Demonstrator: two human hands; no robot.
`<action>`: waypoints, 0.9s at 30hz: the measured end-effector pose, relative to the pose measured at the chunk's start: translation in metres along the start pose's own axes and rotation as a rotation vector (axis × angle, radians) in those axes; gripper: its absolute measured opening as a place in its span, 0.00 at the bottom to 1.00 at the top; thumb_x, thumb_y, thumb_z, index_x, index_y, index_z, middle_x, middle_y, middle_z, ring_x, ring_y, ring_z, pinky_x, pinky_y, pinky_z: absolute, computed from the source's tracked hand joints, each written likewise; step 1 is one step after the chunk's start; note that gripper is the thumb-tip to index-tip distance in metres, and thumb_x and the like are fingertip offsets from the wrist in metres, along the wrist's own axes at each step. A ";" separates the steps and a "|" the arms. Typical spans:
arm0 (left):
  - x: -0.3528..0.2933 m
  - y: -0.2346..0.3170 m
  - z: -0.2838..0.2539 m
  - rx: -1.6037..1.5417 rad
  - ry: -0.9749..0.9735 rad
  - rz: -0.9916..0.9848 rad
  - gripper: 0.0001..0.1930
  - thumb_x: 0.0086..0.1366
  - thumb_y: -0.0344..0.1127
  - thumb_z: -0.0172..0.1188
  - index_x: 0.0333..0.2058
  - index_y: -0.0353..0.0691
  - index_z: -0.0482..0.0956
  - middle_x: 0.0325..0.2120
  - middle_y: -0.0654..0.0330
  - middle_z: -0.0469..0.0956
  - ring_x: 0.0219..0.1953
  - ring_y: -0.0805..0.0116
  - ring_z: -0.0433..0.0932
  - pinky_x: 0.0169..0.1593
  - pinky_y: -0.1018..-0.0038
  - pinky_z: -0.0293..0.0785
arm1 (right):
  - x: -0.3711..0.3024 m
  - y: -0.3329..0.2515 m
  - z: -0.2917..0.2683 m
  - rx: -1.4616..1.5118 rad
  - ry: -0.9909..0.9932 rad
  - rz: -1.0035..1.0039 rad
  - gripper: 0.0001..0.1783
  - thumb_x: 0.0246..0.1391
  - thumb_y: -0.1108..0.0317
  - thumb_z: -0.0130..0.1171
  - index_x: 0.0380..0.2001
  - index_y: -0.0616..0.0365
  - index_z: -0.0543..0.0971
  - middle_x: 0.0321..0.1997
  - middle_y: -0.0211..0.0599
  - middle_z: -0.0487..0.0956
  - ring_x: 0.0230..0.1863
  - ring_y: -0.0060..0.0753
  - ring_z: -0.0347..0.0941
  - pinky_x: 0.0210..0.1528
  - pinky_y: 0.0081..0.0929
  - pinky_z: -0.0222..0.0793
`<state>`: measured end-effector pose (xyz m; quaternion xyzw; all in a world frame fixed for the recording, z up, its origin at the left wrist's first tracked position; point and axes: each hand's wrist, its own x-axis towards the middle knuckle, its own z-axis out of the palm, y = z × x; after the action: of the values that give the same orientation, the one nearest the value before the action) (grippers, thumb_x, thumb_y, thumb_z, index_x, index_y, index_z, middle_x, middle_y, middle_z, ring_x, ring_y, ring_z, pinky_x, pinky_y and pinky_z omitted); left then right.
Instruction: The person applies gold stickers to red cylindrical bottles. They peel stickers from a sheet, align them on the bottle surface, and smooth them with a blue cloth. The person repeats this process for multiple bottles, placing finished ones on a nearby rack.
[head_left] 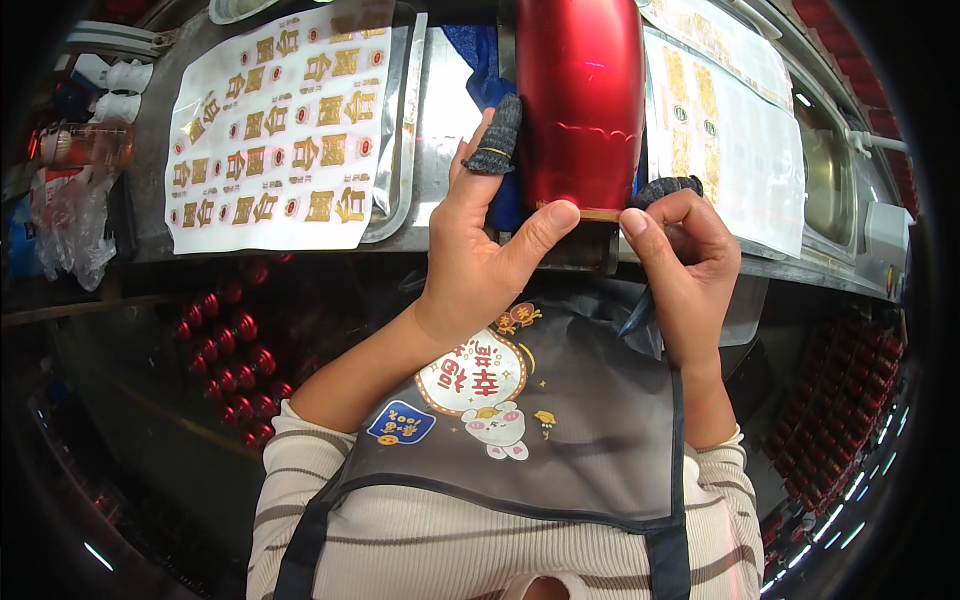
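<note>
where my left hand (470,265) meets the red metal vessel (580,100), the thumb presses against its lower rim and the covered index finger lies up along its left flank, so i read that hand as bracing the vessel rather than wrapped around it. my right hand (680,250) is curled tight, fingers pinched together at the rim's right corner, apparently nipping something small and dark i can't make out; a knitted dark finger cot (497,135) sits on the left index and another on a right fingertip. the vessel lies at the near edge of the surface (440,215), on a blue cloth (480,60). its long axis runs straight away from me, open rim toward my chest, far end out of view at the top. i judge it stiff, glossy and slick, light enough to hold with fingertips, and easy to scuff, so the rim and the flanks look the safest holds. further out, a sheet of gold and red stickers (280,125) rests in a steel tray on the left, more sheets (720,110) lie to the right, and my dark apron (560,420) hangs below.
</note>
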<state>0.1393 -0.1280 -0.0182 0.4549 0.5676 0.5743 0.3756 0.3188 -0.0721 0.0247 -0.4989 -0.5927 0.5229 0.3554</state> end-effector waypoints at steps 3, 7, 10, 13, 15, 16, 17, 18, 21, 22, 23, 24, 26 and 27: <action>-0.001 0.002 -0.001 -0.033 -0.009 -0.032 0.32 0.64 0.39 0.69 0.62 0.31 0.69 0.60 0.46 0.71 0.66 0.54 0.64 0.69 0.63 0.56 | 0.001 0.003 -0.001 -0.053 0.001 -0.015 0.12 0.54 0.70 0.70 0.24 0.60 0.76 0.27 0.20 0.68 0.24 0.08 0.58 0.26 0.12 0.50; -0.002 0.000 0.002 -0.202 0.003 -0.028 0.30 0.67 0.36 0.65 0.63 0.29 0.67 0.61 0.47 0.69 0.66 0.55 0.65 0.68 0.65 0.57 | 0.003 0.010 0.001 -0.019 0.010 -0.064 0.11 0.55 0.70 0.69 0.25 0.60 0.77 0.27 0.20 0.67 0.24 0.09 0.57 0.25 0.12 0.49; -0.010 0.008 -0.010 -0.071 -0.033 -0.041 0.29 0.68 0.37 0.62 0.63 0.29 0.67 0.64 0.44 0.65 0.68 0.52 0.62 0.68 0.62 0.55 | 0.004 0.006 0.003 -0.019 -0.004 -0.069 0.12 0.55 0.70 0.69 0.24 0.60 0.76 0.26 0.20 0.66 0.23 0.08 0.56 0.25 0.13 0.49; -0.022 0.010 -0.023 0.486 -0.093 0.211 0.24 0.68 0.44 0.62 0.56 0.33 0.75 0.68 0.34 0.56 0.71 0.40 0.54 0.69 0.46 0.43 | 0.005 0.008 0.005 -0.003 -0.014 -0.081 0.12 0.55 0.69 0.70 0.24 0.60 0.77 0.27 0.20 0.67 0.23 0.07 0.56 0.25 0.12 0.48; -0.026 0.014 -0.020 0.851 -0.157 0.460 0.20 0.66 0.51 0.62 0.42 0.41 0.88 0.68 0.26 0.50 0.72 0.27 0.48 0.68 0.33 0.33 | 0.005 0.010 0.006 -0.005 -0.012 -0.064 0.12 0.55 0.70 0.70 0.24 0.60 0.77 0.27 0.20 0.67 0.23 0.07 0.56 0.24 0.12 0.48; -0.026 0.009 -0.021 0.886 -0.148 0.471 0.20 0.66 0.52 0.62 0.43 0.42 0.88 0.68 0.25 0.50 0.72 0.28 0.48 0.67 0.32 0.33 | 0.005 0.010 0.006 0.016 0.002 -0.070 0.12 0.55 0.69 0.70 0.24 0.60 0.77 0.27 0.20 0.67 0.23 0.07 0.57 0.24 0.13 0.48; -0.026 0.005 -0.022 0.921 -0.139 0.482 0.20 0.66 0.52 0.61 0.44 0.43 0.87 0.68 0.25 0.50 0.72 0.28 0.48 0.67 0.31 0.32 | 0.004 0.010 0.005 0.028 -0.003 -0.051 0.12 0.54 0.69 0.70 0.24 0.61 0.77 0.27 0.20 0.67 0.23 0.08 0.57 0.23 0.13 0.49; -0.029 0.006 -0.025 0.924 -0.141 0.466 0.19 0.66 0.51 0.61 0.45 0.45 0.87 0.68 0.24 0.50 0.72 0.28 0.48 0.67 0.31 0.32 | 0.005 0.008 0.006 0.003 -0.008 -0.059 0.12 0.54 0.68 0.70 0.24 0.61 0.77 0.27 0.20 0.67 0.23 0.08 0.58 0.24 0.14 0.49; -0.034 -0.005 -0.031 0.878 -0.116 0.396 0.18 0.66 0.50 0.61 0.46 0.45 0.87 0.68 0.24 0.50 0.72 0.28 0.49 0.67 0.31 0.32 | 0.007 0.007 0.006 -0.037 -0.021 -0.083 0.12 0.54 0.68 0.71 0.24 0.61 0.78 0.28 0.21 0.68 0.24 0.08 0.58 0.24 0.14 0.50; -0.036 -0.006 -0.032 0.884 -0.108 0.381 0.19 0.66 0.48 0.62 0.47 0.42 0.86 0.68 0.23 0.49 0.72 0.28 0.50 0.68 0.32 0.32 | 0.007 0.008 0.006 -0.044 -0.029 -0.088 0.12 0.53 0.68 0.71 0.24 0.61 0.78 0.28 0.21 0.68 0.24 0.08 0.58 0.24 0.14 0.50; -0.036 -0.008 -0.032 0.875 -0.107 0.389 0.19 0.66 0.48 0.63 0.47 0.40 0.86 0.68 0.23 0.49 0.71 0.28 0.50 0.68 0.32 0.32 | 0.008 0.009 0.005 -0.049 -0.024 -0.082 0.12 0.53 0.68 0.71 0.24 0.61 0.78 0.28 0.21 0.68 0.24 0.08 0.58 0.25 0.14 0.51; -0.036 -0.010 -0.033 0.865 -0.106 0.396 0.19 0.66 0.48 0.63 0.46 0.39 0.86 0.68 0.23 0.49 0.71 0.28 0.50 0.68 0.32 0.32 | 0.008 0.009 0.004 -0.055 -0.019 -0.076 0.12 0.53 0.68 0.71 0.24 0.61 0.78 0.29 0.21 0.68 0.24 0.08 0.59 0.25 0.14 0.51; -0.034 -0.007 -0.032 0.862 -0.096 0.424 0.20 0.66 0.48 0.63 0.42 0.34 0.86 0.67 0.23 0.50 0.71 0.28 0.51 0.68 0.32 0.32 | 0.010 0.011 0.003 -0.033 -0.027 -0.068 0.12 0.53 0.68 0.71 0.25 0.61 0.78 0.29 0.22 0.69 0.24 0.08 0.60 0.25 0.14 0.52; -0.034 -0.006 -0.032 0.873 -0.093 0.431 0.19 0.65 0.48 0.64 0.40 0.34 0.86 0.67 0.23 0.50 0.71 0.28 0.51 0.68 0.32 0.32 | 0.010 0.013 0.002 -0.006 -0.032 -0.061 0.12 0.53 0.68 0.71 0.25 0.61 0.78 0.29 0.22 0.69 0.25 0.08 0.60 0.26 0.13 0.53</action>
<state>0.1188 -0.1698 -0.0255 0.7021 0.6311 0.3264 0.0474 0.3172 -0.0633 0.0102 -0.4734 -0.6150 0.5177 0.3602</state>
